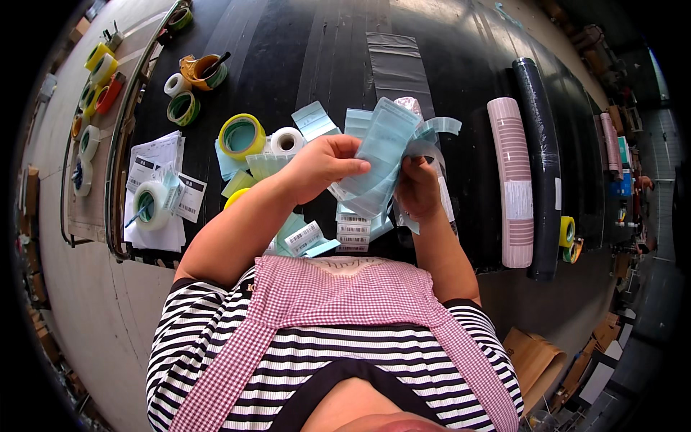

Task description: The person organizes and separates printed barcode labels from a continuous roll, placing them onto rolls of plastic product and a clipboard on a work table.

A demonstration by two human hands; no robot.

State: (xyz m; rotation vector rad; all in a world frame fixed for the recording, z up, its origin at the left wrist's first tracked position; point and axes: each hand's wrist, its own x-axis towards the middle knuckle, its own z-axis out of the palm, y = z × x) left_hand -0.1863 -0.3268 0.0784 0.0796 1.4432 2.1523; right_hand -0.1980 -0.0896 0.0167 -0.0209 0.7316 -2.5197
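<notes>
Both of my hands are over the table, closed on a fan of pale blue label strips (389, 137). My left hand (322, 167) pinches the strips' left edge between thumb and fingers. On the right side, my right hand (419, 189) has its fingers curled round the strips' edge, partly hidden behind them. A narrower curled strip (440, 127) sticks out above that hand. Below the held strips hang printed barcode labels (353, 232). More blue label pieces (302, 237) lie loose near my left forearm, and another folded piece (314, 120) lies beyond my left hand.
Left of my hands are a yellow tape roll (242, 137), a white roll (286, 141) and papers (156, 155) under a clear tape roll (151, 205). A pink-wrapped roll (511, 183) and a long black roll (541, 169) lie on the right. A cart (101, 165) with tapes stands left.
</notes>
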